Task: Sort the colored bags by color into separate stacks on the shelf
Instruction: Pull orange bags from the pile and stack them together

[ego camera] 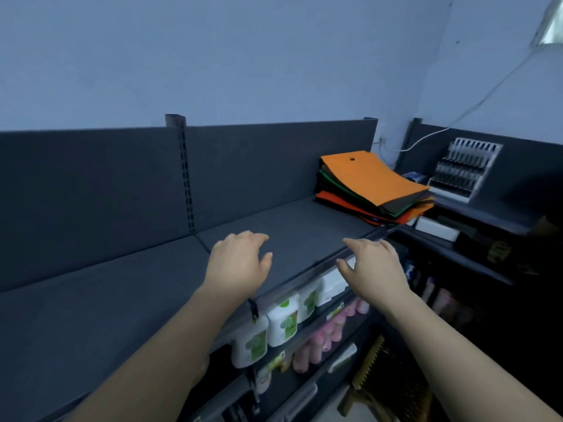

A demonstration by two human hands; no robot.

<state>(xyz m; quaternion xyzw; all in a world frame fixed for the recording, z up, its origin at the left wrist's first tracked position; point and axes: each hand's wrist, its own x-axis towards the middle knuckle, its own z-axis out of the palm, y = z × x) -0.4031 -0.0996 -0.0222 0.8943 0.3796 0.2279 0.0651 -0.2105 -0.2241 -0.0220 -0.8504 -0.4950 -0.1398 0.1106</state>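
Observation:
One mixed stack of flat bags [376,184] lies at the far right end of the dark grey top shelf [100,300]. An orange bag is on top; black, green and red-orange bags show at the stack's edges. My left hand [239,263] hovers over the shelf's middle, fingers loosely curled, holding nothing. My right hand [373,269] reaches out above the shelf's front edge, fingers relaxed and empty. Both hands are well short of the stack.
The shelf's back panel [274,166] rises behind it. Below the front rail stand white bottles with green labels [281,322] and pink items [323,336]. A white display rack [463,169] and a white cable [457,120] are at the right on a lower counter.

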